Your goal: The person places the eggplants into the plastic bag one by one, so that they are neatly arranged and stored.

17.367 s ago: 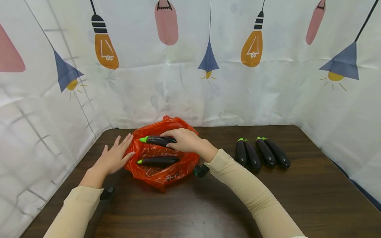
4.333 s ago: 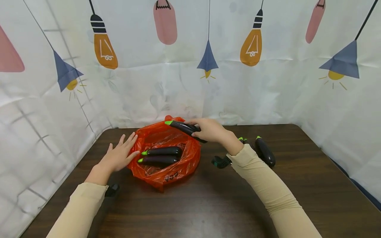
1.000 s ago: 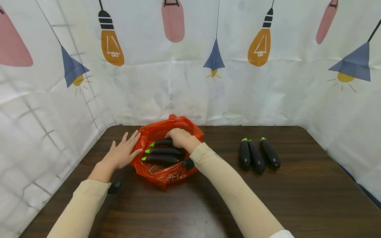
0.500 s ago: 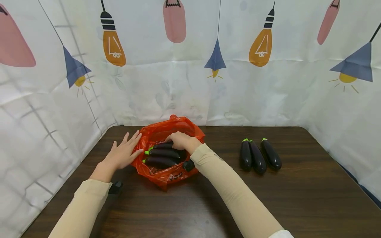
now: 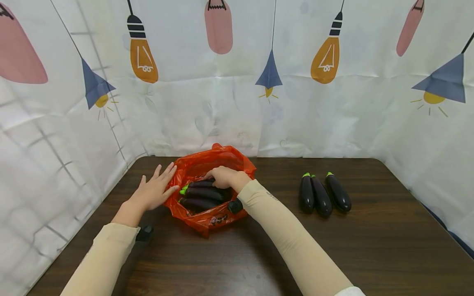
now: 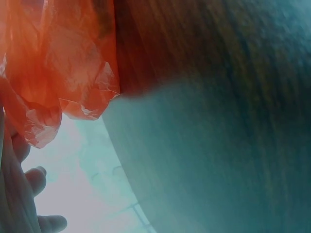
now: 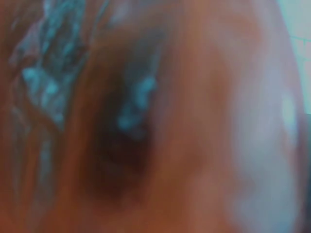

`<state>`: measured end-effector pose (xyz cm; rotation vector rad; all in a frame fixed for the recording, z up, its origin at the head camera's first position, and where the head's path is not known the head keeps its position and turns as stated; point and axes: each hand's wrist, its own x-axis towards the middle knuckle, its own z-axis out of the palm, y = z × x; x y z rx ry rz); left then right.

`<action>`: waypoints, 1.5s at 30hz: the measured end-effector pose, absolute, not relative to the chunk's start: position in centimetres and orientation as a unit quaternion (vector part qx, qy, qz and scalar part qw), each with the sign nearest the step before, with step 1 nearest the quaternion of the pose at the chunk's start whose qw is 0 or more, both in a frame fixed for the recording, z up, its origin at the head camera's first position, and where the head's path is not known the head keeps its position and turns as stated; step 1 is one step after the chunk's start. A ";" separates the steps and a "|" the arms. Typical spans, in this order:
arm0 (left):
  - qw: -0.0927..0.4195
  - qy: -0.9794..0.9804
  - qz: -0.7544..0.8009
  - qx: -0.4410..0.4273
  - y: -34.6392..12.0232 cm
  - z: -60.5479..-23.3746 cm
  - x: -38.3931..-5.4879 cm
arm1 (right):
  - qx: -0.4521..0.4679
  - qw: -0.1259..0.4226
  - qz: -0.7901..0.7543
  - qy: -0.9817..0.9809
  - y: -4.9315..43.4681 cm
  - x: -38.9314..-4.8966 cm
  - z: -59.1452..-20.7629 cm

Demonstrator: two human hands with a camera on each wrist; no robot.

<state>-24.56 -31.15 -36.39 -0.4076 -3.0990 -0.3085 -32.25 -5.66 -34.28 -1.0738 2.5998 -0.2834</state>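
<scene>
A red plastic bag (image 5: 207, 224) lies with its mouth wide, holding three dark eggplants with green stem ends. My left hand (image 5: 149, 195) has its fingers spread and straight along the bag's left rim; the left wrist view shows its fingers (image 6: 36, 182) beside the translucent plastic. Inside the bag, my right hand (image 5: 226, 177) holds the rear eggplant (image 5: 200, 183) by its right part, which the fingers hide. In front of that one lie the middle eggplant (image 5: 205, 193) and the front eggplant (image 5: 198, 203). The right wrist view is blurred, mostly red plastic.
Three more eggplants rest on the brown table (image 5: 296, 255) to the right of the bag: a left one (image 5: 306, 193), a middle one (image 5: 321, 197) and a slightly separate right one (image 5: 338, 193). A white curtain (image 5: 237, 115) printed with lamps hangs behind the table.
Compared with 4.3 s ago, the eggplant in my right hand has moved from above the bag's right rim into it. Over the last second it shifted toward the others. My left hand stays at the rim.
</scene>
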 end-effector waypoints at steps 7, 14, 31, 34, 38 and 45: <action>-0.002 -0.987 -0.096 -0.128 -31.2 -36.6 -24.5 | -0.381 0.156 -0.098 0.906 -5.5 -32.3 -34.2; 0.000 -0.987 -0.098 -0.128 -31.2 -36.4 -24.5 | -0.382 0.147 -0.120 0.904 -4.7 -32.2 -33.2; -0.004 -0.987 -0.103 -0.127 -31.2 -36.1 -24.6 | -0.446 0.104 -0.144 0.877 -1.3 -30.7 -30.1; -0.005 -0.987 -0.103 -0.126 -31.1 -36.0 -24.6 | -0.450 0.097 -0.167 0.872 -0.3 -30.4 -29.7; -0.006 -0.987 -0.103 -0.127 -31.1 -36.0 -24.6 | -0.459 0.086 -0.182 0.865 0.9 -30.1 -29.4; -0.010 -0.987 -0.098 -0.127 -31.3 -36.0 -24.9 | -0.469 0.061 -0.196 0.859 2.8 -29.3 -28.5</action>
